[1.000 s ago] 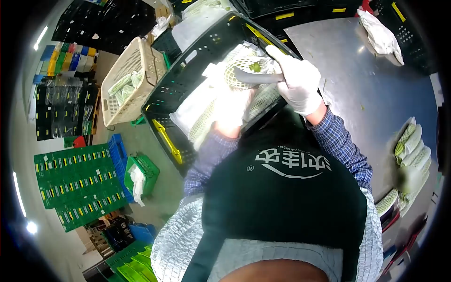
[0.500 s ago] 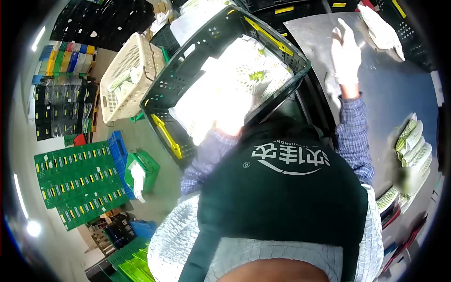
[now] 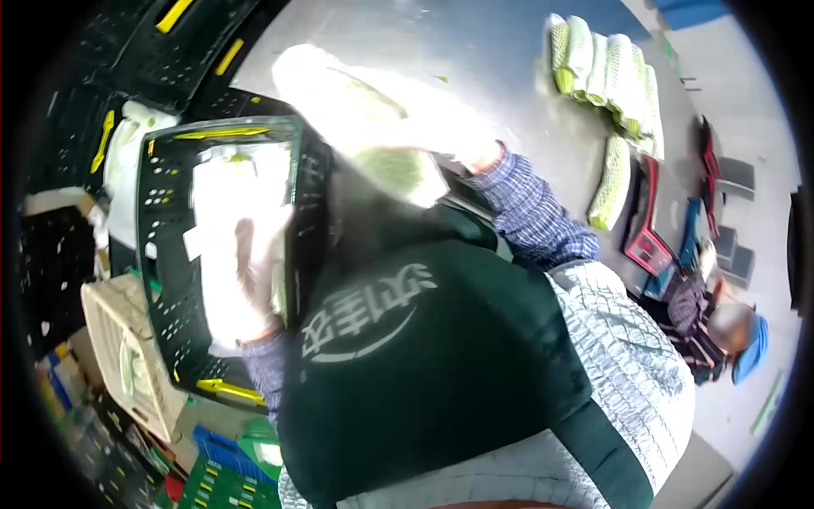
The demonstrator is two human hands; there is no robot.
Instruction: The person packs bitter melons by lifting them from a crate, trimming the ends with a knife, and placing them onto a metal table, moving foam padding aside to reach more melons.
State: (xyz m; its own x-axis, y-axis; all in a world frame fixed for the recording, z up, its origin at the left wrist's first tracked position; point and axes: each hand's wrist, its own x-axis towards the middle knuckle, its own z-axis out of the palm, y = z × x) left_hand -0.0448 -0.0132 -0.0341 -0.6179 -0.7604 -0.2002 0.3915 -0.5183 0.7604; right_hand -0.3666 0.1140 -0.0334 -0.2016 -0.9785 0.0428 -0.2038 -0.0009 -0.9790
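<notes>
My left hand (image 3: pixel 259 267), in a white glove, lies over white-wrapped produce (image 3: pixel 225 191) in the black crate (image 3: pixel 170 318); glare blurs it, but its fingers look spread. My right hand (image 3: pixel 441 127), also gloved, is closed on net-wrapped vegetables (image 3: pixel 394 170), pale and green, between the crate and the metal table. Strong glare washes out their upper part, so how many there are cannot be told. Farther along the table lies a row of net-wrapped vegetables (image 3: pixel 606 72), with a single one (image 3: pixel 610 182) beside it.
A cream basket (image 3: pixel 131 365) stands by the crate's lower left side. More black crates (image 3: pixel 127 42) are at the upper left. Green crates (image 3: pixel 225 488) and a blue one (image 3: pixel 222 454) sit low on the left. Another person (image 3: pixel 708 327) in a blue cap is at the right.
The view has turned, so the crate appears farther left and more of the table shows. My right hand, empty and open before, now holds net-wrapped vegetables nearer the crate. My left hand remains over the crate.
</notes>
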